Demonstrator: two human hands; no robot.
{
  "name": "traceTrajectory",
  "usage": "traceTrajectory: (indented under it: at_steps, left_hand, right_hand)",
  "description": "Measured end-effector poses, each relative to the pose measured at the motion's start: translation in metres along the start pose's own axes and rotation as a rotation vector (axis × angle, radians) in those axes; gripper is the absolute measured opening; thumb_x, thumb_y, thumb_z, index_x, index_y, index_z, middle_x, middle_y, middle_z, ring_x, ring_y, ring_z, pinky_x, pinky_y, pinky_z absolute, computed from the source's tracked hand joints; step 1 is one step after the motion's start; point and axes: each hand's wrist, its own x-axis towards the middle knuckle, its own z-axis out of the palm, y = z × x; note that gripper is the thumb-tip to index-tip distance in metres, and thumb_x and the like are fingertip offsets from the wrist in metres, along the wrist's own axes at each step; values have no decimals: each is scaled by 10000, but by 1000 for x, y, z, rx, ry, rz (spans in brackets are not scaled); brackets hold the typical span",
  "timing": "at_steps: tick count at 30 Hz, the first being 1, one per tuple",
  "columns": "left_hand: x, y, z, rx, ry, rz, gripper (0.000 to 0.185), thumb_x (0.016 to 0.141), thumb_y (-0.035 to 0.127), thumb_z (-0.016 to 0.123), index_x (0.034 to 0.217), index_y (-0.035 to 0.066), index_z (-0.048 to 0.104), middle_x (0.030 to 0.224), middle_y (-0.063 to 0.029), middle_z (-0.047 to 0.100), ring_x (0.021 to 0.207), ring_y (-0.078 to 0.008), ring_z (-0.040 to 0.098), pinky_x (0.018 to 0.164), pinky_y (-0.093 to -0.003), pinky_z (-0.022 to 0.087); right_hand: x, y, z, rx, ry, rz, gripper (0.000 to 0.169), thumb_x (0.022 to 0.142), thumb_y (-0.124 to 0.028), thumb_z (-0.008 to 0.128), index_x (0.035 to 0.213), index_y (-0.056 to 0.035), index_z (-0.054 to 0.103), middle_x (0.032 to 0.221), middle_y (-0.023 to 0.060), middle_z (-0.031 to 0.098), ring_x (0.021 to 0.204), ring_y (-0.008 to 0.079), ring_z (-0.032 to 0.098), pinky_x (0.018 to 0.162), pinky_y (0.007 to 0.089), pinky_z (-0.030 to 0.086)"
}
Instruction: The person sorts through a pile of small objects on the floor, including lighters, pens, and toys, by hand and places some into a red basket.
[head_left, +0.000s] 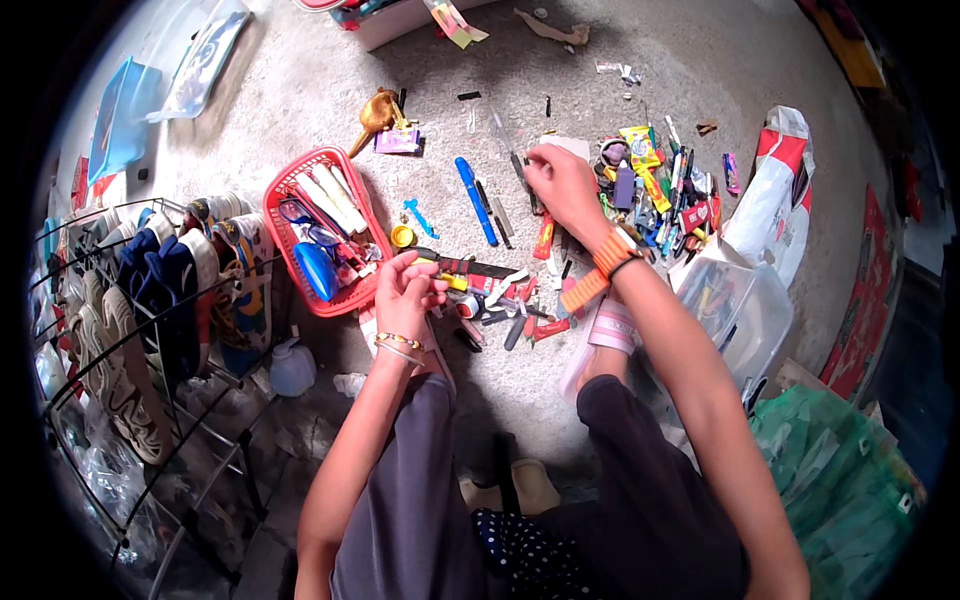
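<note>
My left hand (407, 294) is raised with curled fingers near the right side of a red plastic basket (279, 271); a thin yellow thing shows by its fingertips, and I cannot tell whether it is held. The basket holds pale tubes (327, 196), a blue case (315, 270) and glasses. My right hand (556, 178) is above the floor beside a dark, slim pen-like thing (519, 171); whether the fingers grip it is unclear. Between the hands lie a blue marker (475, 201) and a yellow round cap (402, 236). Right of my right hand is a pile of pens, wrappers and small items (660, 196).
A shoe rack (161, 315) with shoes stands at the left. Two plastic bins (124, 124) are at the upper left. A clear plastic container (757, 315), a white-and-red bag (766, 195) and a green bag (832, 465) lie at the right. Loose items lie between my feet.
</note>
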Motion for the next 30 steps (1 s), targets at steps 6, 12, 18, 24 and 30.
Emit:
traceTrajectory:
  at_steps: [6,12,18,24,30]
  left_hand:
    - [0,-1,2,-18,-21,-23,312,877,-25,456,1185,7,414,995,-114,595,738,-159,626,604,-256,532]
    - [1,-4,-6,-11,-8,-22,314,881,-16,463,1191,3,417,997,-114,597,733,-163,628,600,-257,532]
    - [1,-8,0,31,-30,-34,320,888,2,462,1206,10,425,1013,-106,598,766,-174,632,630,-275,543]
    - [4,-8,8,58,-66,-14,259,893,32,486,1150,6,476,970,-91,611,743,-157,625,617,-267,528]
    - [20,0,30,594,-244,208,116,867,109,571,918,19,623,663,-45,614,541,-92,564,478,-243,455]
  right_hand:
    - [23,-3,28,-433,-157,-86,205,778,-84,592,923,31,502,934,246,569,806,398,613,725,467,518]
    - [2,-6,-9,-67,-67,257,236,745,-164,614,849,40,556,759,191,599,640,350,611,604,425,488]
    - [3,21,-24,-176,-224,305,278,731,-228,652,694,44,606,649,219,605,627,342,626,601,428,486]
    - [1,13,0,-332,-187,240,320,747,-265,659,711,50,621,675,224,623,623,369,619,587,437,495]
    - [-26,-8,-46,394,-291,565,139,835,-122,547,760,-18,493,551,1,511,371,55,437,321,233,299]
